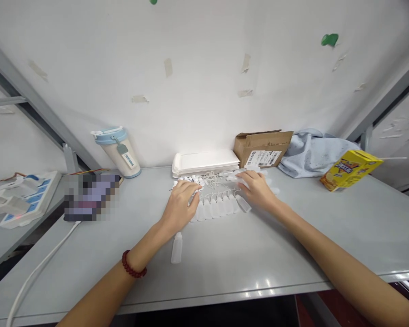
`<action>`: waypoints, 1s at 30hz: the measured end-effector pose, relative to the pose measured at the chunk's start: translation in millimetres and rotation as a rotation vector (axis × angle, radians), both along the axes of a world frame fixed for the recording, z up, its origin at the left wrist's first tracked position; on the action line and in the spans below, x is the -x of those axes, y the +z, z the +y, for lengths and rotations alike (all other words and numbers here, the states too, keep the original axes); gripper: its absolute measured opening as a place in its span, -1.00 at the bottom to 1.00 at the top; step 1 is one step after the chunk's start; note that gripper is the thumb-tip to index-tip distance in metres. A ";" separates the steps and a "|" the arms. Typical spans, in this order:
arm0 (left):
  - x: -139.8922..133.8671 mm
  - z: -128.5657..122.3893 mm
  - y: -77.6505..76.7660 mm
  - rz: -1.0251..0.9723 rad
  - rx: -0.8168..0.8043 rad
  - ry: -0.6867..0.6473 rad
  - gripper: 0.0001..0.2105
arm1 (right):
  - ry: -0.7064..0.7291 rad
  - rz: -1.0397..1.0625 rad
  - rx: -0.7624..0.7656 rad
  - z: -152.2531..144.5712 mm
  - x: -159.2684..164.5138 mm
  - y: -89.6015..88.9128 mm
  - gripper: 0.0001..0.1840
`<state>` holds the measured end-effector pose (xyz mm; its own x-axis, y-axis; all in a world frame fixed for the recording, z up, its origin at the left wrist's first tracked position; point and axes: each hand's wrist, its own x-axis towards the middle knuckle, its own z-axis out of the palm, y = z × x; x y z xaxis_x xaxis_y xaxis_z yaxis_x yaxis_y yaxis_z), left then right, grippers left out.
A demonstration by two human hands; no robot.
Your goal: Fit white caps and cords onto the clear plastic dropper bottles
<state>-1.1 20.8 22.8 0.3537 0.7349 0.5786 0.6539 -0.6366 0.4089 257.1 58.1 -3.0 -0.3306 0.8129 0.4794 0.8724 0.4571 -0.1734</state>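
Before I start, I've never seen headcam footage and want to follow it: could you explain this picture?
There is no machine here. A camera worn on the person's head looks forward and down at two bare hands. The left hand is by small white pieces; the right hand is at some translucent pieces. Whether either grips anything is hidden. On the grey table, small bottle-like pieces stand out in a row, with another apart, nearer the front. Behind are stacked white trays and a cardboard box.
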 end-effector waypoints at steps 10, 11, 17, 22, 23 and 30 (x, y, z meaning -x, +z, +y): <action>-5.8 -7.3 0.8 0.079 -0.041 -0.044 -0.79 | 0.225 0.069 -0.099 -28.7 25.8 13.7 -0.74; -6.3 -8.0 1.0 0.090 -0.041 -0.047 -0.79 | 0.231 0.068 -0.103 -29.4 26.6 13.8 -0.73; -8.0 -11.0 1.3 0.134 -0.047 -0.063 -0.79 | 0.253 0.069 -0.126 -30.0 28.3 12.5 -0.74; -8.8 -12.0 1.2 0.145 -0.049 -0.081 -0.80 | 0.295 0.085 -0.142 -31.4 30.5 12.0 -0.77; -9.1 -12.2 1.1 0.146 -0.049 -0.085 -0.80 | 0.301 0.083 -0.145 -31.7 31.1 11.9 -0.77; -12.2 -14.8 -0.2 0.150 -0.050 -0.103 -0.80 | 0.336 0.083 -0.142 -34.3 33.7 10.6 -0.76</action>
